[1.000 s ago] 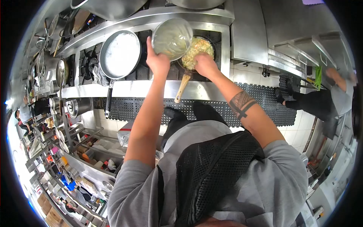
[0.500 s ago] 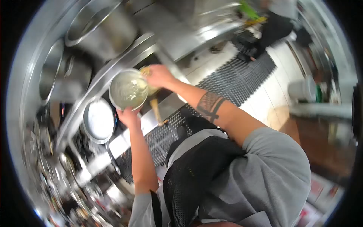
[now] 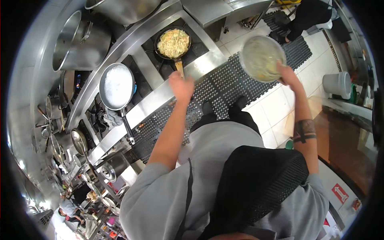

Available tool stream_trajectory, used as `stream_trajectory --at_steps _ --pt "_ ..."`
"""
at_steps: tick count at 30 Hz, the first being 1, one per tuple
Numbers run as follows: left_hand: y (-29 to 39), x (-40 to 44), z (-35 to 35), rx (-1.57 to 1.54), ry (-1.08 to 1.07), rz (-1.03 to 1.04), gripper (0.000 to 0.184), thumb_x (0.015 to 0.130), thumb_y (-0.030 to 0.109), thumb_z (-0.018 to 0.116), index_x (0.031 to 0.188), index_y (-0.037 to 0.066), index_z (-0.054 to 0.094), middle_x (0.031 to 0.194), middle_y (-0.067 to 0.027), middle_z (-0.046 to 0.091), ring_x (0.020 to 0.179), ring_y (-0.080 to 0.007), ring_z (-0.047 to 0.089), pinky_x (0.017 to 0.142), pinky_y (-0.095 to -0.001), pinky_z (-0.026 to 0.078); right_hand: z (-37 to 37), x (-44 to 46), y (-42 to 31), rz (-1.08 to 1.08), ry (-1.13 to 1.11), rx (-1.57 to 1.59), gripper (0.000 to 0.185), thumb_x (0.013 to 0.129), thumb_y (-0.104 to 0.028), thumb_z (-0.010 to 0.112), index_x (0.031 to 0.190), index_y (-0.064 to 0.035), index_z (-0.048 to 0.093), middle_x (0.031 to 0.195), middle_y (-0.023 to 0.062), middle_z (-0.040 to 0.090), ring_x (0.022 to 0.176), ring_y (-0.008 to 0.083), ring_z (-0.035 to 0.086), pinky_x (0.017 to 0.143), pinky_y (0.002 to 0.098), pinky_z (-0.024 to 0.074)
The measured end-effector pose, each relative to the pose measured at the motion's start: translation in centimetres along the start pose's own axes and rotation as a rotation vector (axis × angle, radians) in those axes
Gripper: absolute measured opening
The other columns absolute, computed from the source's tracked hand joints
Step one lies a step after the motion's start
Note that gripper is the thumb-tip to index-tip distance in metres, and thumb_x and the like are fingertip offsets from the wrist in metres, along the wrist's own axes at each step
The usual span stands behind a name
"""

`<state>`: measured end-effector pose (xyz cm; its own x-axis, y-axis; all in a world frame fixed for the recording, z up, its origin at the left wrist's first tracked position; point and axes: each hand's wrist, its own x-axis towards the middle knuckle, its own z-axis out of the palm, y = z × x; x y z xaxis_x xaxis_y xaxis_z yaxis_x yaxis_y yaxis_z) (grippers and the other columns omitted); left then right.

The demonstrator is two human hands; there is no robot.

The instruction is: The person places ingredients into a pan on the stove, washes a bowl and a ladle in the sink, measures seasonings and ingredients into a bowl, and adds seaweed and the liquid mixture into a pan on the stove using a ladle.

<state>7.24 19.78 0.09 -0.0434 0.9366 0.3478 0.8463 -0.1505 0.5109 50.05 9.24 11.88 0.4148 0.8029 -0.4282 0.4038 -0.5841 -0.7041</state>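
My right hand (image 3: 287, 74) grips the rim of a metal mixing bowl (image 3: 262, 58), held out to the right above the floor mat. The bowl is blurred, with pale wet residue inside. My left hand (image 3: 182, 86) is closed around the end of a frying pan's tan handle (image 3: 179, 65); its fingers are slightly blurred. That frying pan sits on the back burner, filled with a shredded yellow-and-orange mixture (image 3: 173, 43). A second frying pan (image 3: 103, 96), holding white, foamy-looking contents (image 3: 118, 86), rests on the nearer burner, its dark handle pointing toward me.
Large steel pots (image 3: 86, 46) stand behind the stove's steel edge (image 3: 154, 98). A blue flame (image 3: 135, 88) shows beside the second pan. Black perforated matting (image 3: 218, 84) covers the floor by my feet. Another person (image 3: 306, 20) stands at the upper right, near a grey bucket (image 3: 337, 85).
The bowl has moved right, away from above the back pan, in my right hand. My left hand has let go of it and moved to the pan handle. The shredded mixture is now uncovered.
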Motion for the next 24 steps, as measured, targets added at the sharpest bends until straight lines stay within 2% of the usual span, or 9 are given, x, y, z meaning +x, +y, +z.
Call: stream_trajectory --at_steps 4,6,12,14,15,17,19,22,24 --pt "-3.7 0.0 2.4 0.204 -0.102 -0.257 0.045 0.085 0.037 0.071 0.098 -0.006 0.066 0.092 -0.0242 0.071 0.091 -0.0432 0.069 0.088 -0.0496 0.054 -7.0 -4.1 6.9 0.191 0.02 0.091 0.07 0.1 -0.068 0.037 0.062 -0.0117 0.053 0.05 -0.0016 0.043 0.039 0.0098 0.037 0.038 0.0283 0.0279" --pt "-1.7 1.1 1.4 0.218 -0.554 -0.402 0.052 0.09 0.044 0.059 0.101 -0.007 0.066 0.1 -0.0295 0.07 0.096 -0.0459 0.068 0.088 -0.0509 0.054 -9.4 -5.9 10.2 0.268 0.106 0.154 0.068 0.101 -0.067 0.036 0.064 -0.0117 0.053 0.049 -0.0018 0.043 0.038 0.01 0.037 0.038 0.0285 0.028" --pt "0.3 -0.8 4.8 0.322 -0.498 -0.439 0.044 0.097 0.035 0.047 0.095 -0.003 0.069 0.096 -0.028 0.071 0.093 -0.046 0.069 0.084 -0.0518 0.055 -16.5 -8.8 18.7 0.45 0.213 0.4 0.061 0.103 -0.061 0.038 0.074 -0.0111 0.058 0.052 -0.0016 0.044 0.039 0.0105 0.039 0.038 0.0282 0.0274" --pt "1.8 -0.9 4.8 0.365 -0.54 -0.347 0.043 0.092 0.037 0.052 0.096 -0.002 0.071 0.1 -0.0279 0.071 0.098 -0.0429 0.069 0.088 -0.051 0.055 -18.7 -9.0 21.3 0.518 0.271 0.458 0.059 0.103 -0.06 0.038 0.076 -0.0111 0.058 0.053 -0.0013 0.045 0.041 0.0107 0.04 0.039 0.0281 0.0281" --pt "-2.9 -1.8 7.5 0.684 -0.612 0.137 0.032 0.091 0.032 0.056 0.089 0.005 0.072 0.091 -0.0204 0.072 0.09 -0.037 0.071 0.08 -0.0486 0.057 -19.8 -9.1 23.1 0.482 0.256 0.441 0.059 0.103 -0.06 0.038 0.076 -0.0114 0.058 0.055 -0.001 0.046 0.043 0.011 0.041 0.041 0.0283 0.0295" --pt "-3.1 -1.8 8.6 0.763 -0.603 0.243 0.015 0.086 0.023 0.065 0.09 0.011 0.072 0.09 -0.0118 0.073 0.087 -0.0311 0.072 0.074 -0.045 0.057 -23.0 -9.2 28.9 0.424 0.309 0.381 0.059 0.101 -0.061 0.042 0.091 -0.0077 0.063 0.059 0.0001 0.05 0.044 0.011 0.042 0.041 0.0275 0.0332" --pt "-1.9 -0.8 7.9 0.95 -0.831 0.312 0.046 0.101 0.041 0.048 0.131 0.008 0.059 0.115 -0.0173 0.068 0.099 -0.0343 0.069 0.078 -0.0454 0.056 -25.9 -9.2 31.5 0.443 0.318 0.398 0.061 0.101 -0.063 0.04 0.086 -0.0075 0.059 0.06 0.002 0.049 0.045 0.0138 0.041 0.044 0.031 0.0347" --pt "3.8 -1.3 6.5 0.745 -0.454 -0.389 0.086 0.09 0.07 0.046 0.129 -0.006 0.05 0.12 -0.0236 0.061 0.104 -0.0395 0.065 0.086 -0.0487 0.054 -30.1 -9.8 30.9 0.522 0.346 0.508 0.063 0.103 -0.06 0.037 0.079 -0.0059 0.056 0.056 0.0039 0.049 0.043 0.0137 0.045 0.041 0.031 0.0357" --pt "9.3 -2.6 5.5 0.801 -0.22 -0.298 0.087 0.086 0.075 0.054 0.12 -0.005 0.05 0.115 -0.0209 0.059 0.103 -0.0402 0.062 0.087 -0.0508 0.051 -32.8 -9.7 31.6 0.509 0.398 0.518 0.065 0.104 -0.06 0.034 0.076 -0.0051 0.055 0.055 0.0049 0.05 0.042 0.0149 0.045 0.04 0.0316 0.0349"
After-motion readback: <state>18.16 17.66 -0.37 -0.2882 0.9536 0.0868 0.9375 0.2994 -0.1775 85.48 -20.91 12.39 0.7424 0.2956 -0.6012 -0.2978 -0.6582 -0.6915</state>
